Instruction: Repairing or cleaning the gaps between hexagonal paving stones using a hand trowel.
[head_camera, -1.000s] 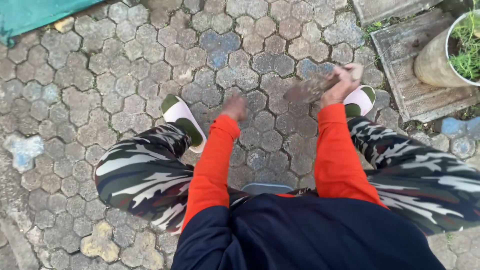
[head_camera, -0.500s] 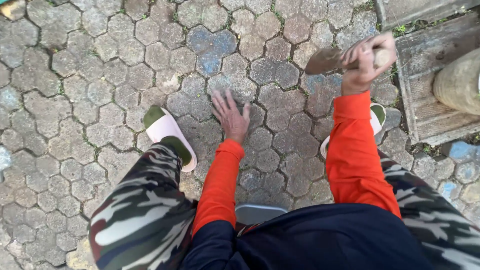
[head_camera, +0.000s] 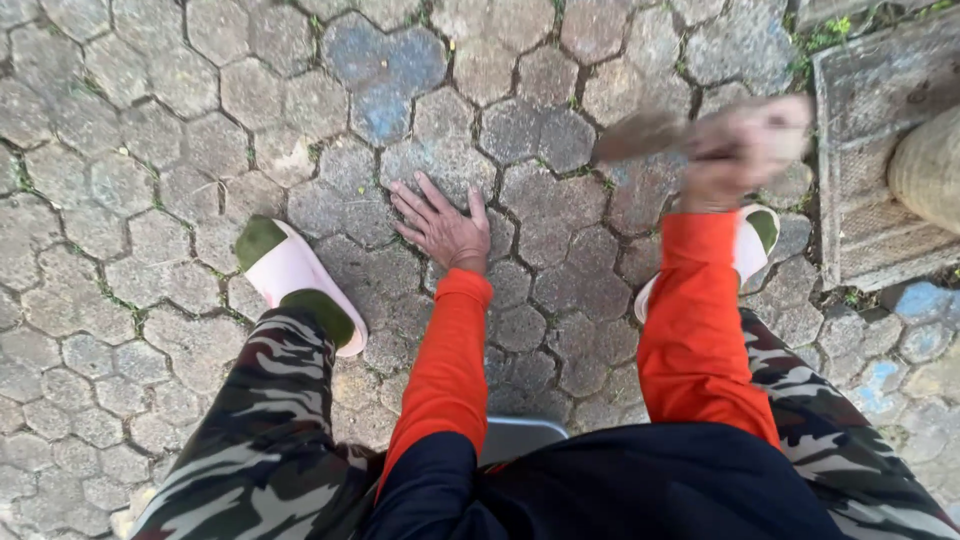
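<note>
Left hand (head_camera: 442, 228): fingers spread wide, palm flat on paving stones (head_camera: 150, 120), holding nothing. Fingertips point to 11 o'clock.

Right hand (head_camera: 745, 150): blurred, fingers curled round handle of tool (head_camera: 640, 137); grip looks closed, tool kind cannot tell. Tool end sticks out toward 9 o'clock from fist, raised above stones.

Orange sleeves run back toward 6 o'clock. Left slipper (head_camera: 300, 280) at 8 o'clock of left hand; right slipper (head_camera: 752, 245) just below right hand. Concrete slab (head_camera: 870, 150) at 3 o'clock.
</note>
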